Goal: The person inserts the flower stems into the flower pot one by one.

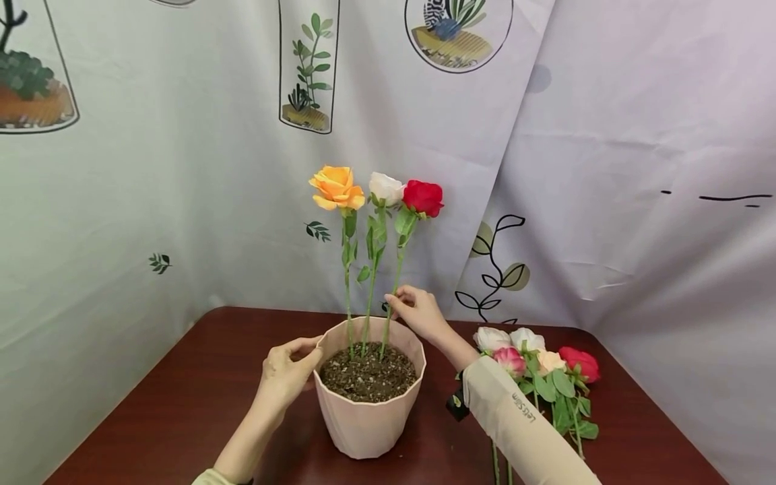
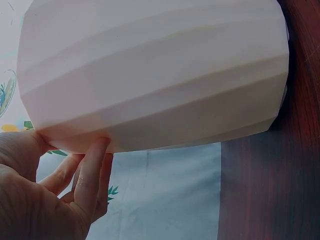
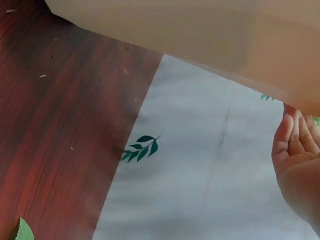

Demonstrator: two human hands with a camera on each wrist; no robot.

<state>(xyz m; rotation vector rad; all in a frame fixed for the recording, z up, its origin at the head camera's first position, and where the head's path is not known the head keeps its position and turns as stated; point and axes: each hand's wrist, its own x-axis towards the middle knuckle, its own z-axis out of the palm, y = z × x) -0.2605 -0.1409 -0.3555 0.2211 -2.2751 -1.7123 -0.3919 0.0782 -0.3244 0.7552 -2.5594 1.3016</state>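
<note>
A pale pink faceted flower pot filled with dark soil stands on the table. Three artificial roses rise from the soil: an orange rose, a white rose and a red rose. My left hand grips the pot's left rim; in the left wrist view its fingers press the outer wall. Behind the right rim, my right hand pinches the red rose's stem between thumb and forefinger. In the right wrist view the pot wall hides that stem.
On the right side of the dark red wooden table lies a bunch of loose roses in white, pink, peach and red, partly behind my right sleeve. A printed white curtain hangs close behind the table.
</note>
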